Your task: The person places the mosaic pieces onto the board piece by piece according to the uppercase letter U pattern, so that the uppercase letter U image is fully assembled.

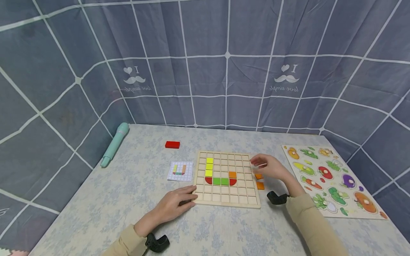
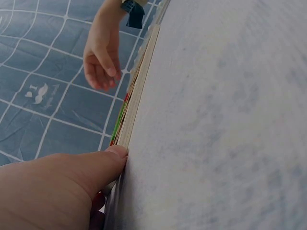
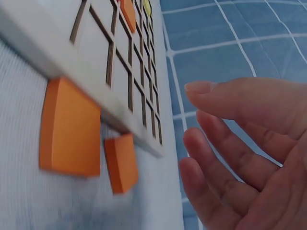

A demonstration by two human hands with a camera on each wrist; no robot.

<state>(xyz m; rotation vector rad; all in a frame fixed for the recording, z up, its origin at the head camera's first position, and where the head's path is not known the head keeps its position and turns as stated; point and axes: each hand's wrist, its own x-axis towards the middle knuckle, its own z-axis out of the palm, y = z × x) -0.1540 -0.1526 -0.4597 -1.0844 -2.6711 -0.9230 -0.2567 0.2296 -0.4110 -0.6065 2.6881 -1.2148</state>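
A wooden grid board point(image 1: 226, 197) lies flat on the table. In its cells sit yellow tiles point(image 1: 209, 166), green tiles point(image 1: 221, 181), rounded red tiles point(image 1: 232, 182) and an orange tile point(image 1: 232, 174). My left hand point(image 1: 171, 203) rests against the board's lower left edge, its thumb point(image 2: 108, 165) touching the rim. My right hand point(image 1: 270, 166) hovers at the board's right edge, fingers loosely bent, with nothing in them. Below it, two orange blocks point(image 3: 76, 129) lie beside the board. A pattern card point(image 1: 180, 171) lies to the board's left.
A red block point(image 1: 172, 144) lies behind the card. On the left stretches a teal wand-shaped object point(image 1: 115, 144). A vegetable puzzle board point(image 1: 333, 183) lies at the right, near my right forearm. A grid-patterned curtain point(image 1: 205, 78) hangs round the table.
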